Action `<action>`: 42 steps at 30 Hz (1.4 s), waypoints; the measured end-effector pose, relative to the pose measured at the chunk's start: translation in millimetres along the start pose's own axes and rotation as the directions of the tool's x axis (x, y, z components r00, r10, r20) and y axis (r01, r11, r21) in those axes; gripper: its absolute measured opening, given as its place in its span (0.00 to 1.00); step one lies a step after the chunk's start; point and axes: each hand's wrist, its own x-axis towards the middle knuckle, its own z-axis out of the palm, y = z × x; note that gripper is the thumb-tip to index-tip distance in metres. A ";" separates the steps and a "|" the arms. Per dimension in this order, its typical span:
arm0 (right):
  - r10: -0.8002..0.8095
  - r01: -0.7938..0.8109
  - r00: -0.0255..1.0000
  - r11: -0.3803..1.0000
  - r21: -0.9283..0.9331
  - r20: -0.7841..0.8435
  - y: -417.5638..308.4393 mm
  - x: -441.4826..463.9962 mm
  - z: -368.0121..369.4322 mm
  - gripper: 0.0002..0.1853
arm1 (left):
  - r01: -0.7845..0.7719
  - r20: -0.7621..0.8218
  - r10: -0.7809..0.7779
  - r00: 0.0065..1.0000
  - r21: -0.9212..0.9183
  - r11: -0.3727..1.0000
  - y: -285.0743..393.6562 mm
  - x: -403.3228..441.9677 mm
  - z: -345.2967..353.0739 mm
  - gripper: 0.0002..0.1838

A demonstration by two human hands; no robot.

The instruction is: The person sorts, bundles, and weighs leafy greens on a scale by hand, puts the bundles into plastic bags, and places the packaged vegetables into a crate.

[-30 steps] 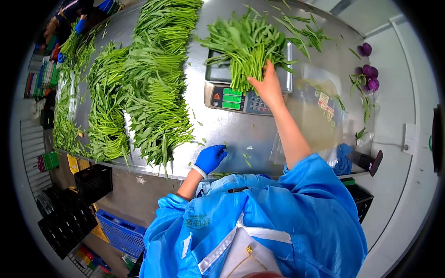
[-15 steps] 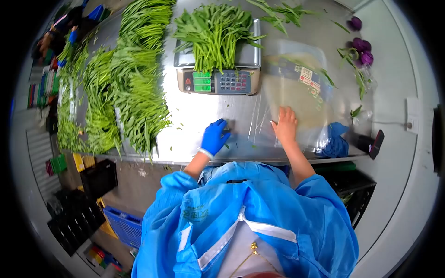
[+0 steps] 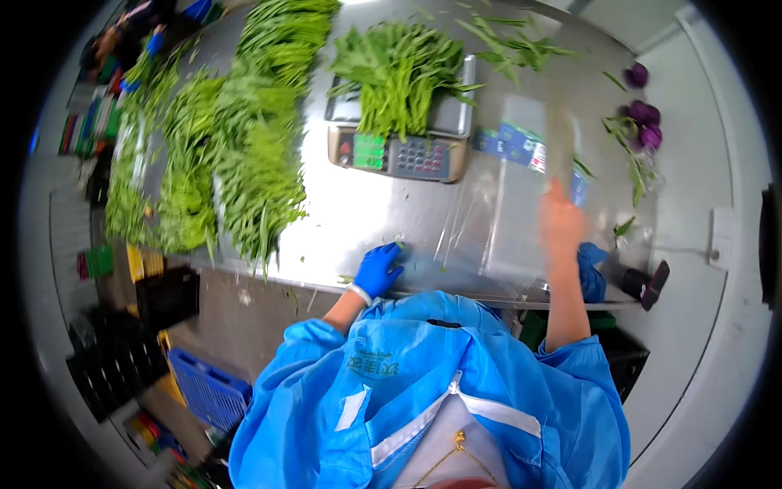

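Observation:
My left hand (image 3: 376, 270), in a blue glove, rests near the front edge of the steel table (image 3: 342, 220), fingers partly curled; whether anything small is between them is hidden. My bare right hand (image 3: 562, 213) is smeared by motion over the clear plastic bags (image 3: 509, 220) at the right, so its grip cannot be made out. A blurred, pale plastic shape (image 3: 560, 134) extends beyond its fingers. Blue printing and a white label show on the bags beneath. A bunch of leafy greens (image 3: 399, 81) lies on the pan of the scale (image 3: 415, 159), touched by neither hand.
Long rows of greens (image 3: 261, 147) cover the table's left side. Loose leaves (image 3: 517, 49) lie at the back, purple vegetables (image 3: 645, 114) at the right. A blue cloth or glove (image 3: 592, 273) sits by the right front edge. Another person's blue-gloved hand (image 3: 155, 42) is at the far upper left.
My right hand has left the greens on the scale, touched down on the bags, then moved right. The pale sheet over the blue printing has shifted. My left hand stays near the front edge.

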 end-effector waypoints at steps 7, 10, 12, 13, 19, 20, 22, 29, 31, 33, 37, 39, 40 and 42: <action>-0.081 0.013 0.870 0.990 0.141 0.486 -58.0 -45.0 103.5 0.19 | -0.058 -0.203 0.037 0.979 -0.099 0.993 -44.7 62.8 -54.6 0.17; -0.068 -0.118 0.883 0.925 0.360 0.465 -49.5 -39.3 120.2 0.22 | -0.140 -0.293 0.087 0.952 -0.165 0.976 -43.0 98.6 -76.0 0.15; 0.014 -0.181 0.918 0.904 0.388 0.396 -20.0 -25.1 122.9 0.22 | -0.192 -0.268 0.140 0.953 -0.177 0.965 -29.7 117.3 -85.8 0.14; 0.079 -0.205 0.935 0.916 0.345 0.346 -1.9 -11.2 119.1 0.22 | -0.230 -0.280 0.184 0.942 -0.139 0.963 -19.9 123.0 -83.3 0.13; 0.277 -0.284 0.959 0.950 0.132 0.067 133.0 54.5 120.4 0.20 | -0.544 -0.020 0.547 0.837 -0.147 0.826 56.3 168.4 -2.0 0.22; 0.257 -0.257 0.966 0.963 0.084 0.019 151.7 65.3 127.3 0.20 | -0.554 0.057 0.564 0.824 -0.127 0.823 70.9 176.1 12.1 0.24; 0.334 -0.335 0.942 0.942 0.037 0.027 172.6 91.6 130.7 0.21 | -0.555 0.128 0.556 0.821 -0.049 0.830 93.7 190.2 38.3 0.30; 0.199 -0.203 0.958 0.979 0.000 0.206 261.8 152.3 178.7 0.09 | -0.597 0.333 0.526 0.782 0.162 0.786 86.1 218.9 84.2 0.35; -0.049 0.019 0.975 0.990 0.139 0.215 303.4 179.4 190.7 0.05 | -0.581 0.358 0.505 0.786 0.147 0.800 86.4 222.7 81.7 0.35; 0.026 -0.026 0.999 1.000 -0.002 0.024 364.9 233.6 202.1 0.06 | -0.559 0.382 0.479 0.791 0.131 0.819 87.6 222.2 80.2 0.35; 0.096 -0.079 0.839 0.995 0.056 -0.536 329.7 337.2 114.2 0.22 | -0.555 0.354 0.496 0.793 0.086 0.827 86.9 223.1 77.1 0.35; 0.064 0.006 0.858 0.991 0.133 -0.510 258.1 346.4 98.3 0.23 | -0.565 0.340 0.512 0.789 0.071 0.822 84.1 223.9 77.5 0.35; 0.020 0.102 0.906 0.959 0.264 -0.423 211.8 337.6 93.2 0.23 | -0.572 0.333 0.524 0.784 0.058 0.818 83.4 223.0 77.2 0.35; -0.035 0.101 0.991 0.826 0.555 -0.128 114.0 292.0 88.2 0.20 | -0.574 0.281 0.543 0.791 0.035 0.818 81.5 221.0 74.3 0.34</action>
